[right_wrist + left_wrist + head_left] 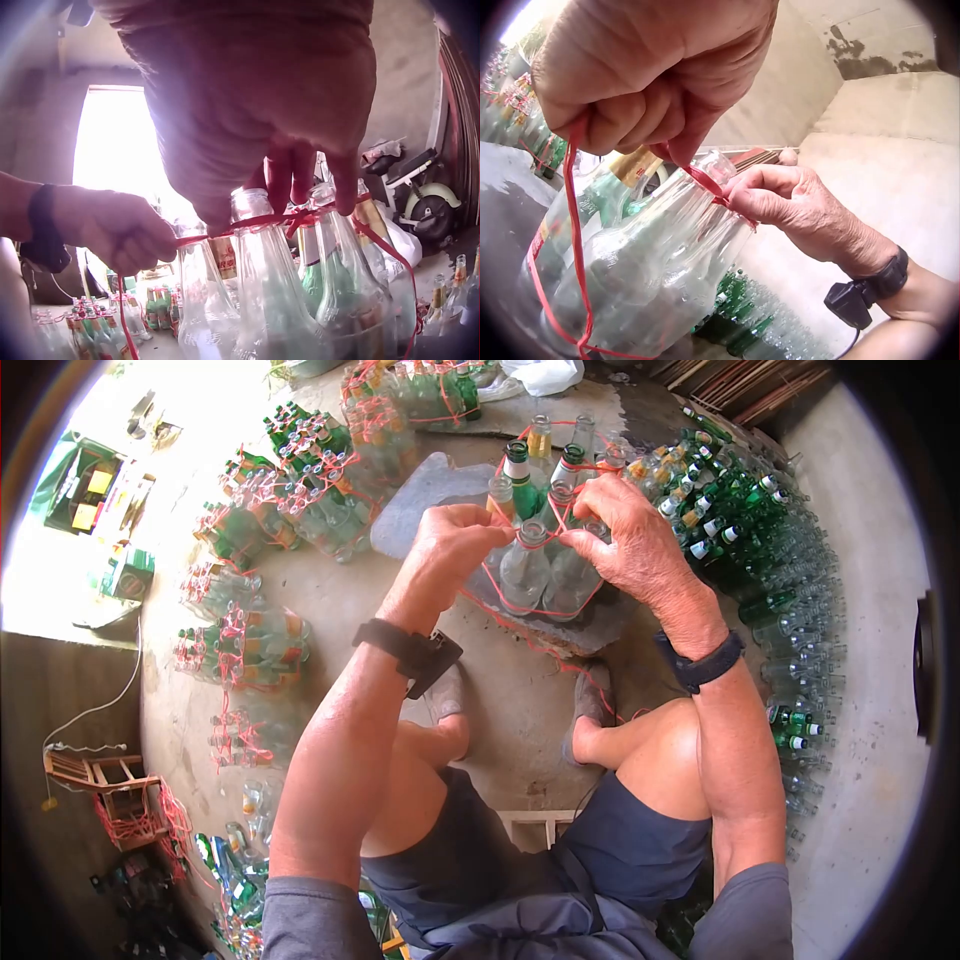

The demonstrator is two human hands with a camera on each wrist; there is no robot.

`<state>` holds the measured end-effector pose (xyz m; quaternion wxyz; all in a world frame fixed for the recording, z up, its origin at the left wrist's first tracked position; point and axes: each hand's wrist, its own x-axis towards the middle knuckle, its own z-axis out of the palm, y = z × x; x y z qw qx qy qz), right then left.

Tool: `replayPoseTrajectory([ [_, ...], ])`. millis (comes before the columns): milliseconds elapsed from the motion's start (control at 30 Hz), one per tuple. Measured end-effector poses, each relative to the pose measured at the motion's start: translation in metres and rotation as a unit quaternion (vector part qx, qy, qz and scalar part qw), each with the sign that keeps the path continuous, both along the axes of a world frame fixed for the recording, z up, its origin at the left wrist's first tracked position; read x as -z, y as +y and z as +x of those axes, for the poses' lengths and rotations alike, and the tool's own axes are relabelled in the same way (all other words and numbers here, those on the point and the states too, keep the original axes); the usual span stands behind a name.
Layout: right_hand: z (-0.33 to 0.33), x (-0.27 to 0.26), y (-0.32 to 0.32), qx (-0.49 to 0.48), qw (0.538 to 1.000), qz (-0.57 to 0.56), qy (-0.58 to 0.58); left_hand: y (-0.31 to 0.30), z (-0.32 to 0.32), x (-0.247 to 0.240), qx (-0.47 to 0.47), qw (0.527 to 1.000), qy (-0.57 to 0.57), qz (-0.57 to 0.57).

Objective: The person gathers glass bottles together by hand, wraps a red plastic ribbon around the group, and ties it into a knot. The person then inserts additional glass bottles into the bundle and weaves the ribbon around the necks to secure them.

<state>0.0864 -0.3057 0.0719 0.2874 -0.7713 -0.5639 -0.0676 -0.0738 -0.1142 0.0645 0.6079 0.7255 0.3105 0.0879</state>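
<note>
A cluster of several glass bottles (525,575), some clear and some green, stands upright between my knees, with red plastic string (575,240) looped round the necks and bodies. My left hand (450,550) curls its fingers round the string beside the nearest clear bottle; one strand hangs from this fist in the left wrist view. Opposite it, my right hand (635,540) pinches the string between thumb and fingertip at a bottle neck (253,206). The right hand's other fingers reach down among the necks behind. A small string knot (298,217) shows between two necks.
Under the cluster lies a grey slab (600,635). String-tied bottle bundles (265,645) line the left side. Many loose bottles (740,510) stand along the right wall. A small wooden stool (110,785) with red string lies at the left. My feet flank the slab.
</note>
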Motion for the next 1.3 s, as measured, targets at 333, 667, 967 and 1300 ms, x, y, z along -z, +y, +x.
replayPoseTrajectory([
  [333, -0.01, -0.003, -0.012, 0.075, 0.996, -0.011, -0.039, 0.003, -0.006, 0.007, 0.034, 0.997, -0.015, -0.071],
  [667, -0.008, 0.001, -0.009, 0.028, 0.999, -0.041, 0.004, -0.004, -0.005, 0.008, 0.018, 0.995, -0.002, -0.1],
  [967, 0.007, -0.004, -0.012, -0.044, 0.999, -0.024, 0.001, -0.014, -0.005, 0.02, 0.013, 0.994, -0.064, -0.086],
  [1300, 0.034, -0.01, -0.03, -0.074, 0.996, -0.038, 0.045, -0.064, 0.004, 0.034, -0.019, 0.989, -0.116, -0.089],
])
